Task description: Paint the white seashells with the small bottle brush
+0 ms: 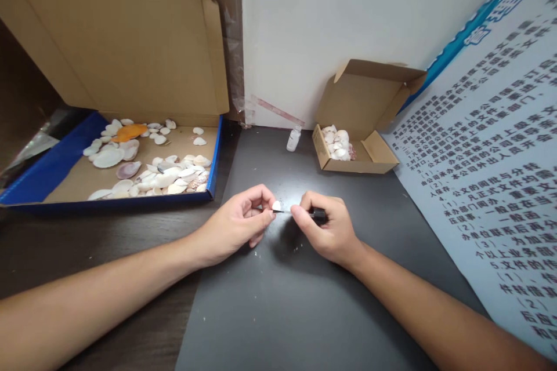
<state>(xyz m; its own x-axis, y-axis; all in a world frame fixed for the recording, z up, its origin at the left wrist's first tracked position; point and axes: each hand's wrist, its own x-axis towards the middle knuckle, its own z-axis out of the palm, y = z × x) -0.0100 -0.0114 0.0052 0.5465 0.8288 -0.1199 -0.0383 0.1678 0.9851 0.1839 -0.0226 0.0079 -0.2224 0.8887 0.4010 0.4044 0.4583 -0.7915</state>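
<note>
In the middle of the head view, my left hand (247,215) pinches a small white seashell (277,206) between thumb and fingertips. My right hand (326,226) grips a slim tool with a black handle (319,216), its thumb and index finger pressed along the thin shaft. The shaft reaches left to the shell, and its dark tip lies at the shell's lower edge. Whether the tip is bristle or metal is too small to tell. Beyond the hands, a small whitish bottle (293,139) stands on the dark grey mat (252,313).
At left, an open blue-edged cardboard box (65,188) holds many seashells and an orange piece (129,132). A smaller open carton (359,164) with white shells (337,142) stands at back right. A printed board (491,174) borders the right; a white panel (331,23) rises behind.
</note>
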